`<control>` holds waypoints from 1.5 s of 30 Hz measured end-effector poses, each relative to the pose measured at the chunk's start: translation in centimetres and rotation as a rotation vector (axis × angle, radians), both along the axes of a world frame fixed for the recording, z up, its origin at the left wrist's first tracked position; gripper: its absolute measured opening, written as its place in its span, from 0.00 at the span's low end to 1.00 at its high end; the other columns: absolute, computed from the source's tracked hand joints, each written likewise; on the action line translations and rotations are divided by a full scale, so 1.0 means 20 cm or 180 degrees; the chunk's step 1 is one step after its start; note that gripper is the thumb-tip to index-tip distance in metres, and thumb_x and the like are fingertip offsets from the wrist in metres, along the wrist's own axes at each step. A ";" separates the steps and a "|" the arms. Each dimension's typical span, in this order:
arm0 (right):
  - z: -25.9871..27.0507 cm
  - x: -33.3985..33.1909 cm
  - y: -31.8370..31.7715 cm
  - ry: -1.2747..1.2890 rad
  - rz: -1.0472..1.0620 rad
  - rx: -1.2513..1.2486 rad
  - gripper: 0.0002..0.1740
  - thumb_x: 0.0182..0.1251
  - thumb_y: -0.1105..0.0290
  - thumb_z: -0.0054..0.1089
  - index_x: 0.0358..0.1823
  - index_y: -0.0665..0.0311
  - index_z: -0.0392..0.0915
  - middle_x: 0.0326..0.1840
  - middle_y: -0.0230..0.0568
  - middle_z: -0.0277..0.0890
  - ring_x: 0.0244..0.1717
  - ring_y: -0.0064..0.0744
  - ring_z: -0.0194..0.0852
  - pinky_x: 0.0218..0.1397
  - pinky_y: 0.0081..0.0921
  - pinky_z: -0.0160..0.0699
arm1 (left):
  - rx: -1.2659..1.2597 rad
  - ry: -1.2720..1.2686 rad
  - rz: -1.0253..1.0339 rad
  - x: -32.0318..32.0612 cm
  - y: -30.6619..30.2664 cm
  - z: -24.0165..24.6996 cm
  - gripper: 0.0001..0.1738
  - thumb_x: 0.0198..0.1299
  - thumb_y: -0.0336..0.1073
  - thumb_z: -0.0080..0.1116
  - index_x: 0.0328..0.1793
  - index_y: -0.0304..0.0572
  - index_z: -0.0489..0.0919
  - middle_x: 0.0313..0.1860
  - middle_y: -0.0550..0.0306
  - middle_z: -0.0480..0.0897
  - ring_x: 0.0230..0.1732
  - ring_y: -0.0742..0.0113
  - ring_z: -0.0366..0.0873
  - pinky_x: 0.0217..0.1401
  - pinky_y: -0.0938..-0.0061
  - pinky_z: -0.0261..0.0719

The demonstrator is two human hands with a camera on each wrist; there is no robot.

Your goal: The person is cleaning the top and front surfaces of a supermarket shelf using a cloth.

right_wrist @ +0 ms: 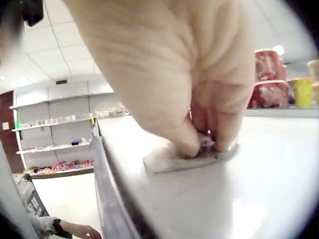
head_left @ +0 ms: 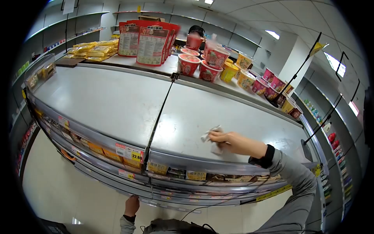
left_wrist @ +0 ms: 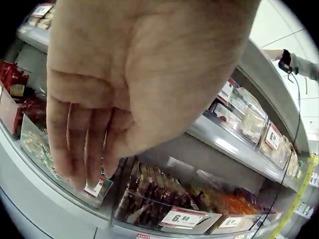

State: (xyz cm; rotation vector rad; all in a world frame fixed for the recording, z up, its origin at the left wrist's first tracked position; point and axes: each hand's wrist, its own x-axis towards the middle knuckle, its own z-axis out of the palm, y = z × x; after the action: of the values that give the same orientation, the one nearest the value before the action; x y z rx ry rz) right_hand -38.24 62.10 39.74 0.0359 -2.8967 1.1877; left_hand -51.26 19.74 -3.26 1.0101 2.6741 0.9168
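Note:
My right hand pinches a crumpled white cloth on the grey shelf top, right of the seam between its two panels. In the right wrist view, thumb and fingertips bunch the cloth together, its lower edge flat along the shiny surface. My left hand hangs low in front of the shelf unit. Up close in the left wrist view, the left hand has its fingers pointing down and loosely bent, with nothing held. Behind it stand lower shelves with packaged snacks and price tags.
Along the raised back ledge stand red pouches, yellow packets and stacked noodle tubs. A clear box sits at the far left corner. A black sign stand rises at the right end. Price strips line the front edge.

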 end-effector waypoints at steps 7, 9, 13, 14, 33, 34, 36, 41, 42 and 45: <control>-0.03 -0.35 0.10 0.0303 0.0360 0.1593 0.14 0.68 0.76 0.52 0.54 0.65 0.75 0.56 0.49 0.75 0.49 0.46 0.78 0.52 0.33 0.76 | 0.0276 0.0123 0.0009 0.00 0.01 0.02 0.07 0.57 0.27 0.53 0.38 0.36 0.82 0.35 0.42 0.82 0.36 0.43 0.81 0.39 0.55 0.81; 0.02 -0.29 -0.14 -0.0334 0.0189 0.1236 0.17 0.64 0.79 0.53 0.55 0.64 0.75 0.62 0.47 0.73 0.47 0.51 0.79 0.52 0.36 0.78 | 0.0278 0.0071 -0.0002 -0.01 0.02 0.01 0.07 0.58 0.27 0.53 0.38 0.36 0.82 0.35 0.42 0.82 0.36 0.43 0.81 0.39 0.55 0.81; 0.03 0.01 -0.16 0.0499 0.0539 0.1338 0.19 0.67 0.78 0.52 0.60 0.63 0.73 0.60 0.45 0.74 0.52 0.47 0.77 0.51 0.39 0.75 | 0.0091 0.0012 -0.0093 -0.01 0.03 0.02 0.07 0.58 0.28 0.53 0.40 0.37 0.81 0.35 0.43 0.82 0.36 0.43 0.81 0.38 0.55 0.81; 0.03 0.01 -0.10 0.0498 0.0546 0.1337 0.19 0.67 0.78 0.52 0.60 0.63 0.73 0.60 0.45 0.74 0.52 0.47 0.77 0.51 0.39 0.75 | 0.0084 0.0001 -0.0098 -0.02 0.03 0.02 0.07 0.58 0.28 0.53 0.40 0.37 0.81 0.35 0.43 0.82 0.36 0.43 0.81 0.38 0.55 0.81; -0.09 -0.47 -0.07 0.1344 0.1203 0.2151 0.19 0.60 0.82 0.54 0.54 0.68 0.74 0.56 0.50 0.75 0.48 0.49 0.78 0.54 0.38 0.79 | 0.0347 0.0325 -0.0010 -0.04 -0.05 0.04 0.07 0.58 0.28 0.52 0.40 0.37 0.80 0.35 0.43 0.83 0.36 0.43 0.81 0.37 0.54 0.80; -0.02 -0.43 -0.20 0.0706 0.0901 0.1868 0.19 0.60 0.82 0.54 0.54 0.69 0.73 0.57 0.50 0.75 0.48 0.50 0.79 0.54 0.38 0.79 | 0.0322 0.0232 0.0038 -0.04 -0.05 0.06 0.07 0.58 0.27 0.52 0.40 0.37 0.80 0.35 0.43 0.83 0.36 0.43 0.81 0.38 0.54 0.80; 0.05 -0.28 -0.37 0.0186 0.0709 0.1635 0.20 0.61 0.84 0.51 0.56 0.68 0.72 0.61 0.51 0.72 0.53 0.53 0.77 0.59 0.37 0.78 | 0.0219 0.0039 0.0111 -0.02 -0.07 0.07 0.07 0.58 0.27 0.52 0.40 0.37 0.81 0.36 0.42 0.83 0.37 0.43 0.81 0.39 0.54 0.80; 0.02 -0.12 -0.13 0.0185 0.0375 0.1568 0.20 0.61 0.84 0.49 0.55 0.67 0.73 0.65 0.52 0.69 0.58 0.55 0.73 0.60 0.39 0.75 | 0.0278 0.0045 0.0139 -0.03 -0.11 -0.01 0.08 0.59 0.29 0.51 0.40 0.39 0.80 0.34 0.41 0.82 0.35 0.40 0.80 0.37 0.51 0.79; 0.00 -0.17 -0.05 -0.0229 -0.0029 0.1438 0.19 0.60 0.83 0.51 0.53 0.67 0.74 0.64 0.52 0.70 0.58 0.55 0.73 0.61 0.39 0.74 | 0.0317 0.0082 0.0122 -0.04 -0.11 -0.01 0.07 0.59 0.29 0.51 0.40 0.39 0.80 0.33 0.41 0.82 0.35 0.40 0.80 0.37 0.51 0.79; 0.07 -0.44 -0.02 -0.0374 0.0208 0.2170 0.22 0.69 0.76 0.48 0.64 0.60 0.71 0.50 0.45 0.77 0.37 0.46 0.74 0.47 0.36 0.74 | 0.0380 0.0085 0.0114 -0.06 -0.12 0.02 0.08 0.58 0.30 0.52 0.41 0.40 0.80 0.33 0.42 0.82 0.35 0.40 0.80 0.37 0.51 0.78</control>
State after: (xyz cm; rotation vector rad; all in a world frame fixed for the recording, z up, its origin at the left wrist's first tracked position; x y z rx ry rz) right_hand -46.99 61.63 41.16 0.0664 -3.2656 0.1585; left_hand -52.50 17.39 -2.81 1.0077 2.6957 1.0891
